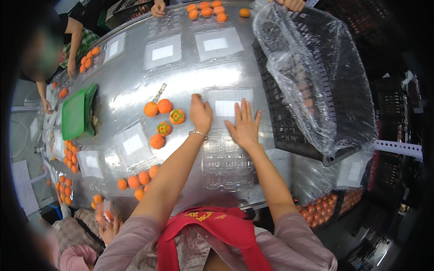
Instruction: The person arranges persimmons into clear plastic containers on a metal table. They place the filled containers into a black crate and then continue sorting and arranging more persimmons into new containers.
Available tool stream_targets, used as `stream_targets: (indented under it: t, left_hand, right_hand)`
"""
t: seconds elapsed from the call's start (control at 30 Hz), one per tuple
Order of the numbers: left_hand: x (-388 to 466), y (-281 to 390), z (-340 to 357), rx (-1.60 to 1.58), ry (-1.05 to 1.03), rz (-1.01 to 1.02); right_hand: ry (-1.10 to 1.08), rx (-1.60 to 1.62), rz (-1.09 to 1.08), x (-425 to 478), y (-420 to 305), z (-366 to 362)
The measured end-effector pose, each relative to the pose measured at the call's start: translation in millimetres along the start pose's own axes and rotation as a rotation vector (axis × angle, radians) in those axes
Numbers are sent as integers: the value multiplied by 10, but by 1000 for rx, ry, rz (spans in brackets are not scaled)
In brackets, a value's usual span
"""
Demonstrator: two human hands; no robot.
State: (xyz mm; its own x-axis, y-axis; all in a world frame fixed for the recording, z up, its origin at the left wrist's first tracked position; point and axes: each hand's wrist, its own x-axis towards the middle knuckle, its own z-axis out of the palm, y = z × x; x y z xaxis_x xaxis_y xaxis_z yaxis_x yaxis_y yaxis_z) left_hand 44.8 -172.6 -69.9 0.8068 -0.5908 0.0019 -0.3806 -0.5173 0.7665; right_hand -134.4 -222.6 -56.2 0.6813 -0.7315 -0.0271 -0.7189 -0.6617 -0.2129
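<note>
In front of me lies an unfolded clear plastic clamshell. Its flat lid [220, 94] with a white label points away from me, and its moulded compartments [228, 164] lie between my forearms. My right hand [245, 127] rests palm down on the lid's right part, fingers spread, partly over the label. At the lid's left edge is my left hand [201, 113], its fingers curled; whether they grip anything is hidden. Just left of it are several loose orange persimmons [164, 106], two showing green calyxes.
At right, a black plastic crate [288, 145] draped with clear plastic film [346, 67] borders the metal table [122, 78]. A green plastic scale [74, 113] stands left. Other clamshells [164, 52] and persimmons [205, 11] lie around. Co-workers' hands [158, 8] work at the edges.
</note>
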Motion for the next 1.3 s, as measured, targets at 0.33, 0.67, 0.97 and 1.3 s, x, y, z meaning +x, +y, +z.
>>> stream_targets:
  t: [0.33,0.67,0.97,1.3]
  left_hand:
    - [-637,1069,-858,-103,7,670]
    - [-1345,2769,-727,-115,-289,1381]
    - [-1360,3011,-726,-633,-451,968]
    - [-1662,2876,-1046,-401,-534,1168]
  right_hand:
    - [727,340,-157,-685,-287,-1426]
    - [130,45,307,-1096,1812,-3066]
    - [534,572,-18,-1402,2346,-3093]
    - [893,179,-106,-1931,1946,-3096]
